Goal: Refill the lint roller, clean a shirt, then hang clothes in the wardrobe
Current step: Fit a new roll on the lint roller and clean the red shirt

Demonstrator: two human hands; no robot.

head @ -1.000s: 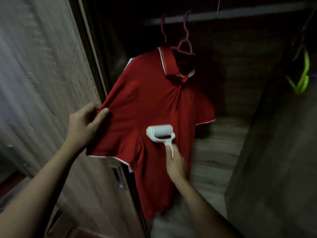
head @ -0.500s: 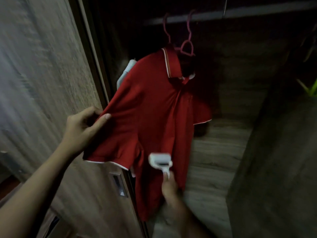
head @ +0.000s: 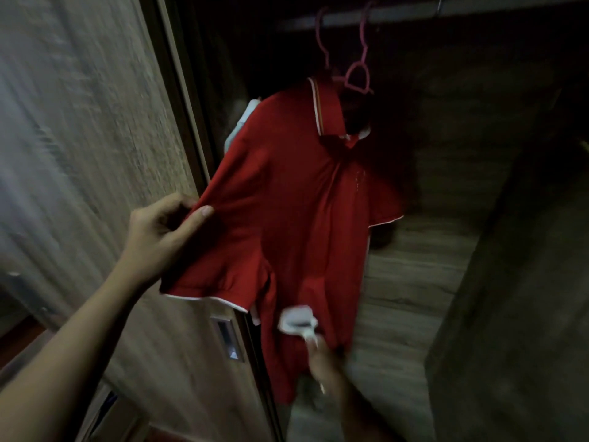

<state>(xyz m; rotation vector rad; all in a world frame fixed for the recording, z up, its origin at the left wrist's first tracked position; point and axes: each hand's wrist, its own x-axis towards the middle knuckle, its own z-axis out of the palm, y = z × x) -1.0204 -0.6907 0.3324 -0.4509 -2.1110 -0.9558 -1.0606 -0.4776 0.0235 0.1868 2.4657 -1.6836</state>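
A red polo shirt (head: 296, 199) with white trim hangs on a pink hanger (head: 357, 74) from the wardrobe rail (head: 478, 9). My left hand (head: 159, 231) pinches the shirt's left sleeve and holds it out to the side. My right hand (head: 325, 362), blurred, grips the handle of a white lint roller (head: 298, 319), whose head lies against the lower front of the shirt. A second pink hanger hook (head: 322, 36) hangs beside the first.
A wooden wardrobe door (head: 95, 154) with a recessed handle (head: 228, 339) stands at the left. A pale garment (head: 245, 119) shows behind the shirt's shoulder. A dark wooden panel (head: 526, 282) closes the right side. The wardrobe's wooden back (head: 414, 266) is behind the shirt.
My right hand has run the lint roller down the shirt's front, from chest height to near the hem. My left hand has kept its hold on the sleeve.
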